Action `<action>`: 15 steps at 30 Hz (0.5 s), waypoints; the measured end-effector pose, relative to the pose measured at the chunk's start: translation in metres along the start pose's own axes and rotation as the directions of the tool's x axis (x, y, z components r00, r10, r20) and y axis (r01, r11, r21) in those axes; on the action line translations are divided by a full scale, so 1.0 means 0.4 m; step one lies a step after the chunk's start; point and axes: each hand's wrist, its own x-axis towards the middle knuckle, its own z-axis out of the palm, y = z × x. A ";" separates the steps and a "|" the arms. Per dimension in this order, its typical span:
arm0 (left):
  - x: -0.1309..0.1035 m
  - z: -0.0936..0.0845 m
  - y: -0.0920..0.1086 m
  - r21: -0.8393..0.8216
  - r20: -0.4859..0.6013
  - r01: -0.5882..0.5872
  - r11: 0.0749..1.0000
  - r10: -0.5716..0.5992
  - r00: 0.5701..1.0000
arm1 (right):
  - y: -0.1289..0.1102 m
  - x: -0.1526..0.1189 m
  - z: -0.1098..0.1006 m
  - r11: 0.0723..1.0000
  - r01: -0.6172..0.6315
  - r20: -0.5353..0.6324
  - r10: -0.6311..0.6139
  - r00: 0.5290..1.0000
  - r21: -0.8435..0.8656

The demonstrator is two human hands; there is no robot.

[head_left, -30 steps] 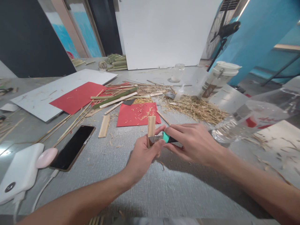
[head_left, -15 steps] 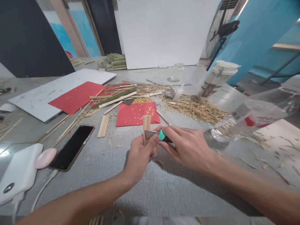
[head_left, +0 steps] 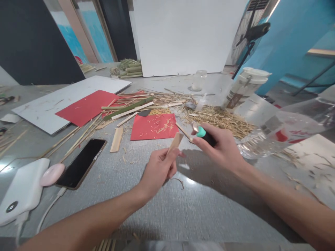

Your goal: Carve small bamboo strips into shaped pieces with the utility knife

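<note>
My left hand is closed on a flat strip of pale wood, which tilts up to the right. To its right, my right hand grips a knife with a green and black handle; its blade is blurred and stands apart from the wood. Beyond my hands lies a small red sheet with wood shavings on it. A second flat wood piece rests left of that sheet.
On the left are a phone, a white power bank and a pink oval object. Sticks and straw lie behind. A clear plastic bottle and a lidded jar are at right.
My right hand has pulled the knife off the wood and moved it up to the right. In my left hand the wood strip has turned from upright to a rightward tilt.
</note>
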 end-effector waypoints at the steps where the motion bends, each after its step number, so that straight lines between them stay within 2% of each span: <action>1: -0.001 0.000 0.003 0.013 0.031 0.021 1.000 -0.022 0.999 | 0.000 0.004 -0.001 0.997 -0.051 0.011 0.051 0.999 0.057; 3: -0.005 0.001 0.008 0.011 0.102 0.059 0.998 -0.060 0.993 | 0.001 0.011 -0.001 0.977 -0.123 0.062 0.113 0.992 0.174; 6: -0.013 0.005 0.011 0.026 0.193 0.085 0.996 -0.089 0.977 | 0.003 0.017 0.002 0.926 -0.191 0.189 0.134 0.973 0.326; 9: -0.015 0.006 0.012 0.022 0.228 0.070 0.997 -0.073 0.971 | 0.008 0.019 0.006 0.877 -0.283 0.288 0.176 0.941 0.389; 11: -0.009 0.003 0.015 -0.009 0.164 0.033 0.999 -0.031 0.986 | 0.015 0.019 0.007 0.840 -0.341 0.295 0.229 0.928 0.421; 13: 0.004 -0.006 0.023 -0.066 0.024 -0.039 0.997 0.041 0.999 | 0.020 0.020 0.007 0.809 -0.383 0.285 0.277 0.918 0.446; 15: 0.018 -0.017 0.031 -0.148 -0.133 -0.136 0.980 0.117 0.984 | 0.021 0.020 0.006 0.800 -0.409 0.297 0.300 0.906 0.439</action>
